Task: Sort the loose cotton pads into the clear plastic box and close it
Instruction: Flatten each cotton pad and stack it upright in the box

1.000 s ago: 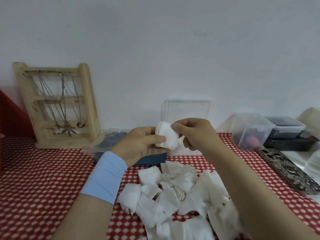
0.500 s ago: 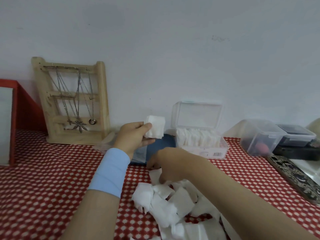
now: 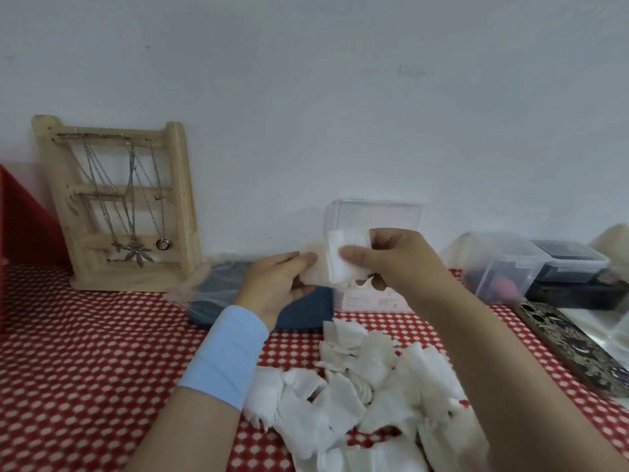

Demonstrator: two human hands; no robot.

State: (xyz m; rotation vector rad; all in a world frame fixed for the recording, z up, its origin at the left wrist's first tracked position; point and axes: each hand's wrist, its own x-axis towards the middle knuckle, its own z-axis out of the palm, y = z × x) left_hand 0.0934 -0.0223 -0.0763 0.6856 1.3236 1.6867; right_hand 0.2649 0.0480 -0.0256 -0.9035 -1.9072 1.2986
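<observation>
The left hand [image 3: 272, 284] grips a small stack of white square cotton pads [image 3: 321, 258] between thumb and fingers. The right hand [image 3: 401, 264] pinches a single white cotton pad [image 3: 343, 241] by one edge and holds it against the face of that stack. Half a second ago the right hand was down in the heap and the left held the stack alone; the right has since come up with this pad. Both hands are raised in front of the clear plastic box [image 3: 374, 216], whose lid stands open against the wall and whose base is partly hidden behind them. The loose heap of white cotton pads [image 3: 357, 403] lies near the person on the red-and-white patterned bench [image 3: 85, 352], well short of the box. Judgement: the pads are very light, soft and limp, they cling together and fray at the edges, so they are best taken flat by an edge or corner and squared into a stack before loading. Much of the heap remains unsorted. A light wooden jewellery rack [image 3: 119, 206] leans against the wall to the left, and lidded plastic containers [image 3: 500, 267] stand to the right.
</observation>
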